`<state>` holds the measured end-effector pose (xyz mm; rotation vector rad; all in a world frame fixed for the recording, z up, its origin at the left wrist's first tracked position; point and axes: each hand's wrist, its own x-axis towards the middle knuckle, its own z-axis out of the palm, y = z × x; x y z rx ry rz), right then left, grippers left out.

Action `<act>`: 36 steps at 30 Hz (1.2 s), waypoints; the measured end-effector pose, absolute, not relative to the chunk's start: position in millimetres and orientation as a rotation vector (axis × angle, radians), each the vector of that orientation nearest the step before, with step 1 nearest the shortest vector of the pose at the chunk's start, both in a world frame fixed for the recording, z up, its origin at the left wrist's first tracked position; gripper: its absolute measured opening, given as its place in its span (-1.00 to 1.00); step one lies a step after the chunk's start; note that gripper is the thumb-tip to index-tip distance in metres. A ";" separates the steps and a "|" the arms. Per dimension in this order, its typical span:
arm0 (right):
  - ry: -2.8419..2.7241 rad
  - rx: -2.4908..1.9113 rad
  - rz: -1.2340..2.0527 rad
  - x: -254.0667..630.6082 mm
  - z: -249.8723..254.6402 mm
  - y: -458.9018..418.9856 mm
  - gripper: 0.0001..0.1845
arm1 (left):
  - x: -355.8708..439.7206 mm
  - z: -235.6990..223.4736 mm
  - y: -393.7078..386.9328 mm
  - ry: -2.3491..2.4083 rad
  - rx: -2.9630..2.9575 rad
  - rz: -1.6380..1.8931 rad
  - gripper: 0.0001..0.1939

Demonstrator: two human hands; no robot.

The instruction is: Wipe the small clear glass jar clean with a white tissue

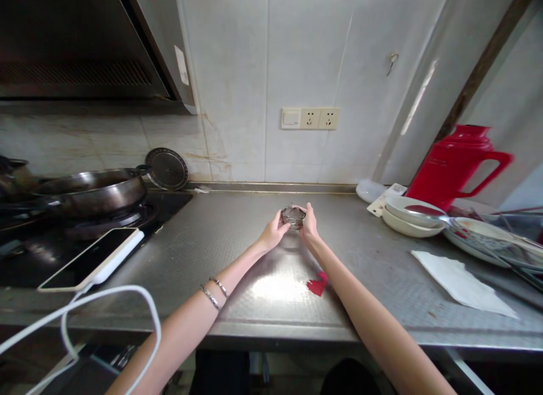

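Observation:
Between my two hands, over the middle of the steel counter (pixel 203 259), is a small round metal wire piece (pixel 292 215), dark and openwork; its exact kind is too small to tell. My left hand (pixel 272 235) grips its left side, with thumb and fingers closed on the rim. On the opposite side my right hand (pixel 309 224) holds it, the thumb pointing up. Two bracelets circle my left wrist. A torn red scrap (pixel 317 284) lies on the counter beside my right forearm.
At left a phone (pixel 91 259) with a white cable (pixel 127 290) lies by the stove, where a steel pan (pixel 97 194) sits. On the right stand a red thermos (pixel 452 166), stacked bowls (pixel 411 222) and a plate of utensils; a white napkin (pixel 462 282) lies in front.

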<state>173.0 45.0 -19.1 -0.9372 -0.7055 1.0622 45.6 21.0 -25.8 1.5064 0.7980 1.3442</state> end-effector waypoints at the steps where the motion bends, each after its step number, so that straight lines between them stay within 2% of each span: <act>1: -0.711 -0.932 1.078 175.1 -17.6 44.7 -0.40 | 44.8 -24.1 20.9 0.806 1.557 1.330 -0.42; 4: -0.737 -0.911 1.134 173.8 -14.7 41.9 -0.37 | 40.3 -18.4 22.8 0.847 1.646 1.330 -0.36; 11: -0.780 -0.907 1.157 162.4 -19.3 38.9 -0.32 | 34.6 -14.6 22.9 0.720 1.533 1.044 -0.37; 17: -0.781 -0.957 1.055 156.4 -27.0 45.2 -0.34 | 41.1 -22.6 17.6 0.797 1.570 1.207 -0.19; 25: -0.817 -0.989 0.981 157.9 -28.5 51.5 -0.34 | 45.5 -38.5 24.6 0.883 1.697 1.248 -0.01; 27: -0.818 -0.998 0.974 167.4 -26.0 53.2 -0.31 | 45.3 -37.9 25.7 0.853 1.782 1.209 -0.07; 31: -0.839 -0.996 1.002 183.1 -18.7 53.3 -0.22 | 40.4 -28.4 28.8 0.748 1.865 1.194 -0.38; 36: -0.867 -0.949 1.123 179.5 -8.6 45.0 -0.22 | 31.0 -16.1 32.5 0.701 1.696 1.194 -0.30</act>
